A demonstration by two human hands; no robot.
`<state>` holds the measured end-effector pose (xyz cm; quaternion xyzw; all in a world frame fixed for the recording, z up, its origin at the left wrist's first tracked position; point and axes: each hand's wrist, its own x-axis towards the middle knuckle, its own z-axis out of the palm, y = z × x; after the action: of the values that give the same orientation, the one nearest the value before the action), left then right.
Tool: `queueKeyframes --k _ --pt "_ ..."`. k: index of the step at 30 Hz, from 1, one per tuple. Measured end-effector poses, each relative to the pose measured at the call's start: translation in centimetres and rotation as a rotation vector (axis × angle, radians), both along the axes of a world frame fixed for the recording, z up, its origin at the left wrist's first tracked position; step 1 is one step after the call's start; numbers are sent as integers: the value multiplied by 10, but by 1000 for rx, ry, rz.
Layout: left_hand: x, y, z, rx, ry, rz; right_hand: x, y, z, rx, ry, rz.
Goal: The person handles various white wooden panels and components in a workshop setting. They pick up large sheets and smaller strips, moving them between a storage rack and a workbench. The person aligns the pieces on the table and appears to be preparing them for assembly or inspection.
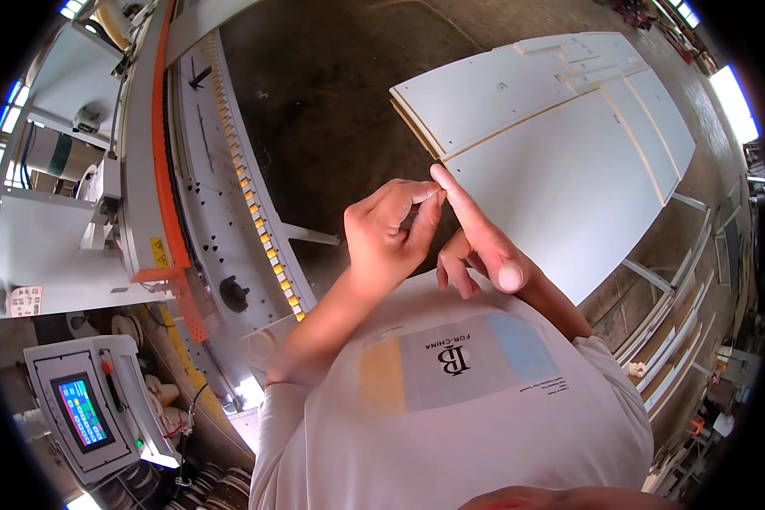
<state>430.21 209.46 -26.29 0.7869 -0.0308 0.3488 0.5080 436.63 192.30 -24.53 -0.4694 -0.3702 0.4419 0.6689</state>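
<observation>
A stack of flat panels point(561, 144) lies ahead to the right, a long machine point(204, 195) to the left, bare floor point(331, 102) between them. A control screen point(81, 412) sits low on the left, below the machine.

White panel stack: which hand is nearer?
Right. The right hand has its index fingertip up by the white panel stack corner; the left hand sits further left.

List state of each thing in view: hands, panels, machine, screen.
left hand: raised, fingertips pinched at the right index finger, holding nothing visible
right hand: index finger straight, other fingers curled
white panels: stacked flat
machine: nothing on its roller track
control screen: lit
</observation>
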Motion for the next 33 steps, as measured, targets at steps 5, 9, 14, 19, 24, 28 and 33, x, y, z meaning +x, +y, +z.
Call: queueKeyframes --k 5,9,14,19,24,28,33 --pt "3 1 -4 -39 -52 34 -2 4 0 5 31 -2" --pt "0 4 -1 -13 -22 -24 3 1 -9 65 102 12" --pt "0 3 -1 102 -81 30 4 2 -7 45 43 -10" --pt "5 0 2 185 -72 103 7 1 -18 9 -81 -37" --pt "15 -3 -4 178 -93 112 8 0 -30 42 -82 -28" --pt "14 -5 -4 160 -52 76 6 -1 -29 61 -16 -47" --pt "14 2 -7 -66 28 65 9 -10 -17 82 78 1"
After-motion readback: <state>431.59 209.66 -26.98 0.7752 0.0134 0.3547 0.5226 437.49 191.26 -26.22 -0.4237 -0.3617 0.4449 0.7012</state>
